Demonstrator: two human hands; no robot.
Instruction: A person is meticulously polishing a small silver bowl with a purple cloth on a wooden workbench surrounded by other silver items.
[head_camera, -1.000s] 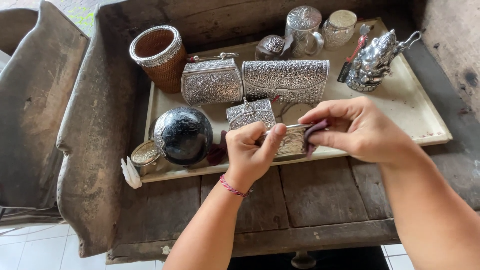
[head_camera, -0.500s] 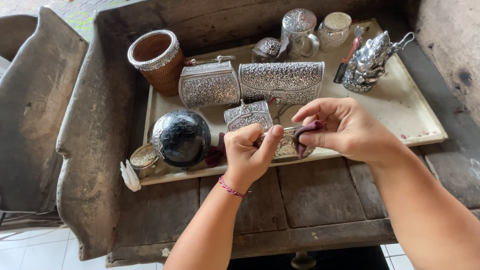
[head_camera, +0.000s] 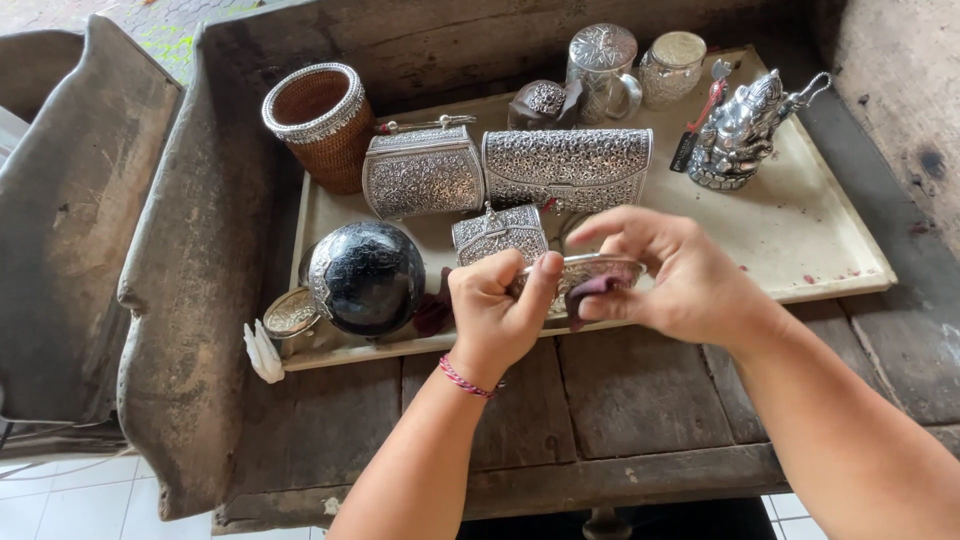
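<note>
Here the left hand (head_camera: 497, 305) and right hand (head_camera: 672, 275) pinch a small embossed silver dish (head_camera: 585, 275) between them, the right pressing a dark red cloth (head_camera: 590, 291) to it. It looks stiff, light and slippery; rims grip best. Beyond the hands, the open woven silver-rimmed basket (head_camera: 320, 125) looks empty.

A weathered dark wooden bench (head_camera: 640, 400) with raised plank sides carries a flat cream rectangular tray (head_camera: 800, 230). By the tray's near left corner lies a small white ridged thing (head_camera: 262, 352), possibly a shell.
</note>
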